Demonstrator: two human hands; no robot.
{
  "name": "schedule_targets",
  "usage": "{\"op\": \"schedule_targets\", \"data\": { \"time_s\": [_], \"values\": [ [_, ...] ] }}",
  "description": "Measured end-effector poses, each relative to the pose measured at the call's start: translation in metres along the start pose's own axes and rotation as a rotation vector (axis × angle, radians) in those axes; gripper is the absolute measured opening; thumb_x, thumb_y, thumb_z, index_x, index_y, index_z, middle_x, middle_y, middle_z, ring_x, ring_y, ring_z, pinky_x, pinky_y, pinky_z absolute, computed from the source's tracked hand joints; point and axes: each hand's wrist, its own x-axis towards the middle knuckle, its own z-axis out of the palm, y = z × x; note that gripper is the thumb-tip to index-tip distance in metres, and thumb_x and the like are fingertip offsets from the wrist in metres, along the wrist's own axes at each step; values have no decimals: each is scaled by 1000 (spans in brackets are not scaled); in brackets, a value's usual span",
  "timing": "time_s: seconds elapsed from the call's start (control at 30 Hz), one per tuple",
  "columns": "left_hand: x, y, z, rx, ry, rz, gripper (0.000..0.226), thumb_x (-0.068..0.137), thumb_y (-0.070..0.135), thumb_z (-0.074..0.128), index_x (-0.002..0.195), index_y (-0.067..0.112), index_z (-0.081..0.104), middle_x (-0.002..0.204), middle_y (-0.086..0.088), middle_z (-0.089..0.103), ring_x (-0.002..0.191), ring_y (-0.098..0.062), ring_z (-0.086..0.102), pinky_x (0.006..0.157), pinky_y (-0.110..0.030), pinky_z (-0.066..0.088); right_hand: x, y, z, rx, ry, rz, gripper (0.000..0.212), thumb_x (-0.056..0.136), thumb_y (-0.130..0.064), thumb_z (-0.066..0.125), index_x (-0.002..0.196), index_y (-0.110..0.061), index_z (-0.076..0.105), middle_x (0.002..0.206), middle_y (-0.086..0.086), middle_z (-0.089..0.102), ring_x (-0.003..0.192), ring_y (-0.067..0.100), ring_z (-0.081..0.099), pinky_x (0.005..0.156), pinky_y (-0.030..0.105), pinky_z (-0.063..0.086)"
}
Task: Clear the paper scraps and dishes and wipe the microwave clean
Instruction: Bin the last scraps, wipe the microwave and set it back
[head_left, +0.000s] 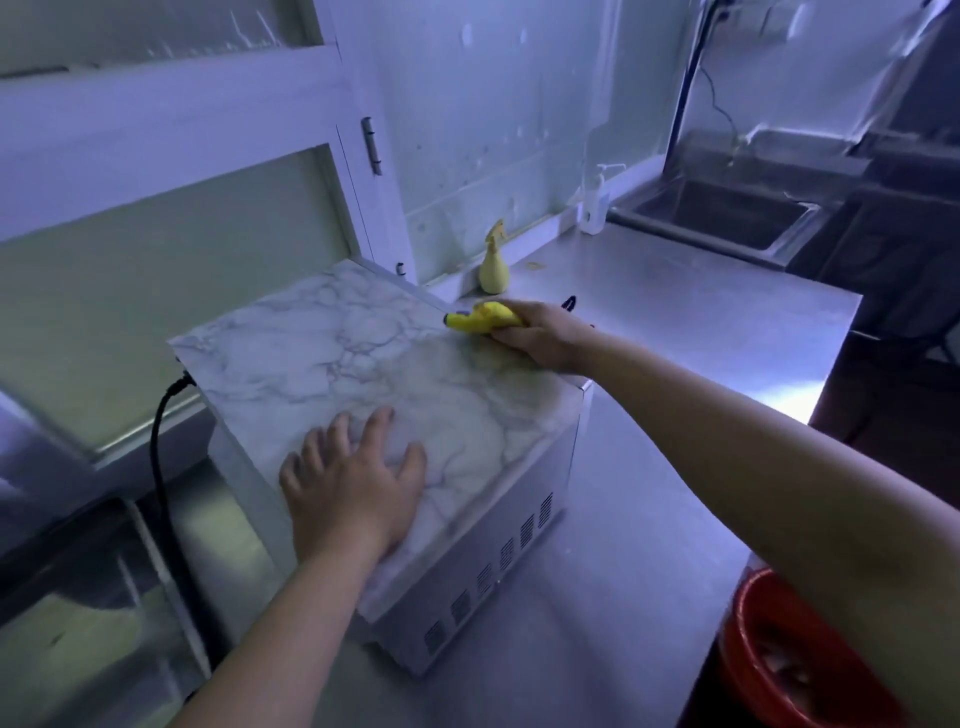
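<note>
**Both hands on top of the microwave**

Closest to me, low on the right, I see a red tub (748, 654) by the edge of the counter (675, 322). My right arm goes over it.

The microwave (337, 358) sits on the shiny metal counter, just in front of me. Its top looks like gray and white marble. Its side has a row of small vents.

My left hand (353, 499) lies flat on the near part of the top. The fingers are spread wide and straight, and the palm presses down. It holds nothing.

A black cord (158, 447) hangs down from the left back side of the microwave.

My right hand (545, 338) is farther away, at the far right corner of the top. Its fingers are curled around a yellow thing (480, 318). The yellow thing has a small dark tip that points left. It touches the top at that corner. I cannot tell if it is a bottle or a cloth.

The two hands are well apart, with bare marble top between them.

Behind the right hand, a yellow spray bottle (493, 267) stands upright on the counter by the wall. Farther back stands a white pump bottle (595, 205). Next to it, far right, is a metal sink (727, 215).
</note>
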Motion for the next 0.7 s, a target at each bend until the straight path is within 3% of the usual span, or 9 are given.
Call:
{"op": "schedule_targets", "data": {
  "time_s": [0.07,0.2,0.33,0.4,0.5,0.57,0.67,0.7],
  "values": [
    [-2,-1,0,4,14,7,61,89,68,28,146,48,31,158,4,29,144,-26,23,117,-48,14,4,5,8,-49,-113,38,45,96,-38,59,140,-39,52,136,-6,60,126,19,53,108,35,39],
    [-3,-1,-3,-11,5,4,59,89,68,28,145,49,31,159,4,28,145,-25,22,118,-48,13,-16,11,2,13,-82,42,42,98,-38,57,140,-41,53,135,-8,60,125,17,52,107,35,38],
    [-4,-1,-7,-10,-15,14,58,91,68,26,146,49,29,160,3,25,147,-24,18,119,-48,12,-63,20,-13,15,-89,-20,43,98,-28,58,140,-36,54,137,-13,58,122,11,52,91,22,36],
    [-5,1,-8,-14,-22,15,59,91,67,26,146,48,28,160,3,25,147,-25,18,119,-48,12,-89,27,-19,-8,-76,-51,44,99,-26,58,141,-34,53,141,-14,56,123,11,52,91,22,37],
    [-5,1,-9,-19,-26,12,59,91,66,26,147,48,28,160,2,25,147,-25,17,119,-48,11,-122,37,-17,-55,25,-119,44,100,-28,58,143,-31,52,149,-13,49,133,9,46,107,25,35],
    [-5,1,-8,-17,-29,11,60,91,66,26,148,47,28,161,2,25,147,-25,17,119,-48,11,-141,45,-4,0,131,-171,43,98,-32,56,141,-26,55,148,-13,49,132,8,48,108,24,35],
    [-5,2,-8,-7,-29,10,59,92,65,27,148,47,28,161,2,25,147,-25,18,119,-49,11,-158,47,44,295,371,-63,49,94,-32,54,143,-29,51,152,-12,45,109,15,55,101,31,40],
    [-5,2,-8,-5,-29,10,59,92,65,27,148,47,28,161,2,25,147,-25,17,119,-49,11,-160,42,66,434,452,-10,52,94,-31,53,146,-30,46,155,-11,41,115,15,54,105,32,38]
  ]
}}
